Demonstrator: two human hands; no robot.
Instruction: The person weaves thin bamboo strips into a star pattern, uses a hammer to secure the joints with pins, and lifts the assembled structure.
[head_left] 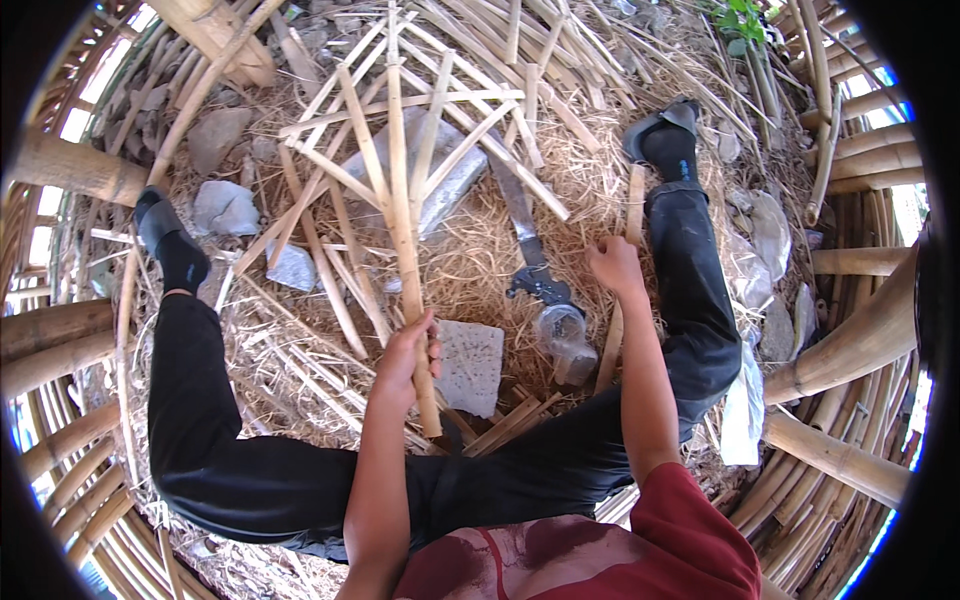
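My left hand [405,358] is wrapped round the lower part of a long bamboo stick [404,240], which points away from me over the ground. Pale strips fan out around its upper part; I cannot tell which are joined to it. My right hand [614,267] is closed beside my right shin on a flat bamboo strip [636,205], which shows above and below the fist. Between the hands, a machete [517,205] lies on the shavings, its dark handle toward me. Below it are a black object [540,286] of unclear kind and a clear plastic bottle [566,340].
A flat grey block [470,365] lies between my legs, near cut bamboo pieces [515,425]. Farther off are a long stone block [452,190] and several rocks [225,208]. Bamboo rails [840,335] stand at both sides. Clear plastic [765,240] lies right of my leg.
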